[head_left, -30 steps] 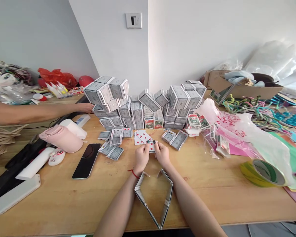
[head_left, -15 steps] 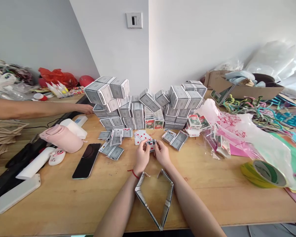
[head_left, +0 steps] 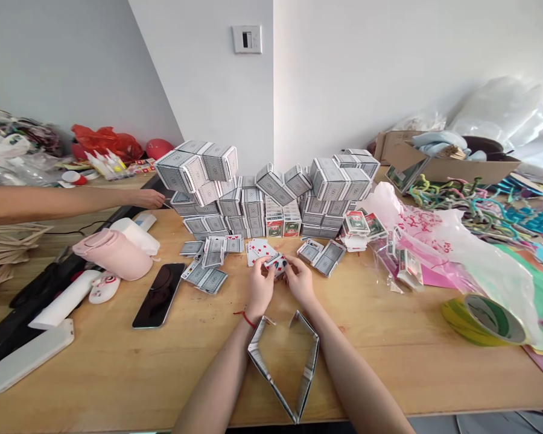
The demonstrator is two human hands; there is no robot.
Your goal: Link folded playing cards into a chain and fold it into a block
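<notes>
My left hand [head_left: 259, 288] and my right hand [head_left: 299, 281] meet at the middle of the wooden table [head_left: 117, 361], both pinching one playing card [head_left: 276, 263] that is bent between the fingers, its red pips facing up. Just behind it lie face-up diamond cards [head_left: 257, 248]. Between my forearms stands a diamond-shaped frame of folded cards [head_left: 284, 361]. Loose face-down cards [head_left: 207, 274] lie left of my hands and more cards [head_left: 324, 255] lie to the right.
A wall of stacked card cubes [head_left: 253, 193] runs along the back. Another person's arm [head_left: 72, 202] reaches in from the left. A black phone [head_left: 159, 294], pink pouch [head_left: 113, 253], white case [head_left: 31, 355], yellow-green tape roll [head_left: 484, 316], plastic bags [head_left: 434, 235] and a cardboard box [head_left: 434, 160] surround.
My fingers have kept working the card, which was flat and is now bent and tilted. The other person's hand has drawn back a little to the left.
</notes>
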